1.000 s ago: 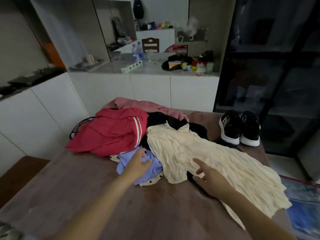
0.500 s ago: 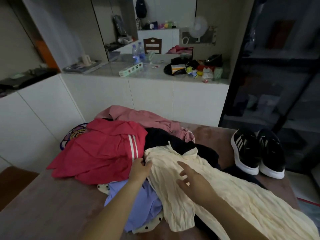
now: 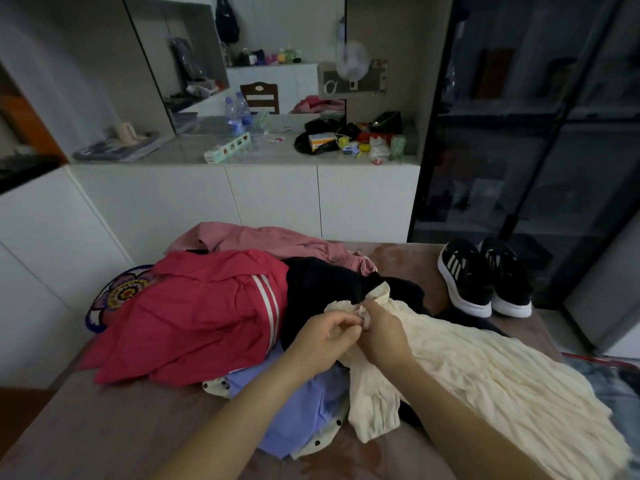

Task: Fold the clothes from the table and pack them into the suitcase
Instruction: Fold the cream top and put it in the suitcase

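Barely started, by the look of it. Nothing on the tabletop (image 3: 104,427) is folded yet: red garment (image 3: 194,313) on the left side, pink garment (image 3: 259,237) at the far edge, black garment (image 3: 322,285) in the middle, lilac garment (image 3: 301,410) under the heap twd the near edge. All of it lies loose in one pile. The cream garment (image 3: 485,375) lies on top, running from mid-table to the near right corner and hanging over that edge. Sneakers (image 3: 485,275) sit at the far right corner. A red-rimmed thing (image 3: 616,379) shows past the right edge; prob. the suitcase, can't tell, and I see no clothes packed in it.

Hands: both meet at the cream garment's upper end, mid-pile, knuckles nearly touching. Left hand (image 3: 322,336) has fingers curled in, pinching a bit of cream fabric. Right hand (image 3: 384,336) is curled too, w/ fingertips nipping the same bunched edge. Looks like they're abt to lift it or spread it out. So first fold isn't made; every piece is left to do.
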`<state>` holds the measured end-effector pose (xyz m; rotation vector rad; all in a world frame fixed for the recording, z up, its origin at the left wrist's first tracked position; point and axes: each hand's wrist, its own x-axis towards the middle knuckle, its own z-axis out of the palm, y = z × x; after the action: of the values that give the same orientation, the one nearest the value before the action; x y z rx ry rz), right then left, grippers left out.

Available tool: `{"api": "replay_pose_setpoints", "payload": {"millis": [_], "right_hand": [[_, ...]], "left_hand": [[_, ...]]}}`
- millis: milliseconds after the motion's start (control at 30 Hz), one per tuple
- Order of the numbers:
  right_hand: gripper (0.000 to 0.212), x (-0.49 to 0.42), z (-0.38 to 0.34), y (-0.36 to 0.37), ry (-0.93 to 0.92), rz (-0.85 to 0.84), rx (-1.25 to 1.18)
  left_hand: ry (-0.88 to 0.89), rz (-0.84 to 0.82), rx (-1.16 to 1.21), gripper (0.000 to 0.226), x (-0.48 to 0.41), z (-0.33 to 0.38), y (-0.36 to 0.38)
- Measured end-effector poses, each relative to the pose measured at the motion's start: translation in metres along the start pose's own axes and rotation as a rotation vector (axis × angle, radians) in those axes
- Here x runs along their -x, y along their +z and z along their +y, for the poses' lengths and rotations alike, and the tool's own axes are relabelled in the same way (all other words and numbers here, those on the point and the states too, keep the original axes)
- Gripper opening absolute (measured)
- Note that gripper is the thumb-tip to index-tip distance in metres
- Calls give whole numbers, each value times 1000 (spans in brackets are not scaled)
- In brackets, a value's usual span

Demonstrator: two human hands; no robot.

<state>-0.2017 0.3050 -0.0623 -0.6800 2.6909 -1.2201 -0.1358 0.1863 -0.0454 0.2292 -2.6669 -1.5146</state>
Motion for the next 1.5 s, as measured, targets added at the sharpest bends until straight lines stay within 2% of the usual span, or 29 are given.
{"api": "replay_pose_setpoints", "payload": {"millis": [100, 167, 267, 400, 467, 633, 733, 767, 833, 867, 933, 1033, 1100, 1167, 1267, 1333, 1367, 1433, 1500], "right_hand": [[15, 8, -3, -29, 57, 68, -131], [15, 16, -6, -54, 69, 122, -228], [13, 37, -9, -92, 42, 197, -306], [10, 72, -11, -142, 30, 311, -378], [10, 90, -8, -163, 27, 341, -407], [11, 130, 10, -201, 34, 367, -438], [11, 144, 27, -223, 53, 402, -370], [11, 148, 35, -231, 62, 420, -339], [15, 155, 51, -245, 87, 453, -284], [17, 158, 60, -252, 113, 457, -247], [20, 163, 80, -264, 182, 453, -121], [16, 165, 107, -273, 280, 354, 112], [21, 164, 119, -273, 342, 232, 409], [26, 159, 126, -272, 349, 166, 678], [27, 152, 115, -275, 328, 240, 769], [27, 146, 109, -279, 282, 302, 854], [27, 143, 106, -281, 268, 326, 843], [26, 137, 101, -285, 264, 371, 618], [21, 133, 94, -289, 274, 384, 342]], "left_hand": [[-7, 140, 4, 39, 13, -13, -6], [-55, 156, -39, 56, 18, -19, -7], [-24, 82, -104, 67, 15, -27, 1], [-91, -114, -343, 111, 3, -28, 33], [-124, -201, -380, 118, 4, -14, 52], [-87, -212, -298, 127, -10, 4, 98], [-63, -324, -318, 119, -19, 9, 113], [-66, -354, -325, 106, -19, 13, 116], [-72, -403, -345, 53, -19, 19, 122], [-68, -369, -334, 29, -20, 21, 124], [-56, -227, -209, 11, -21, 27, 124], [-99, 10, 65, 17, -26, 41, 115], [-99, 79, 167, 27, -27, 56, 105], [-6, 64, 86, 37, -28, 71, 94], [94, 20, -113, 46, -34, 83, 78], [97, -33, -116, 48, -38, 91, 64], [89, -79, -116, 55, -41, 93, 56], [105, -204, -232, 80, -42, 98, 39], [121, -302, -438, 84, -42, 96, 25]]}}
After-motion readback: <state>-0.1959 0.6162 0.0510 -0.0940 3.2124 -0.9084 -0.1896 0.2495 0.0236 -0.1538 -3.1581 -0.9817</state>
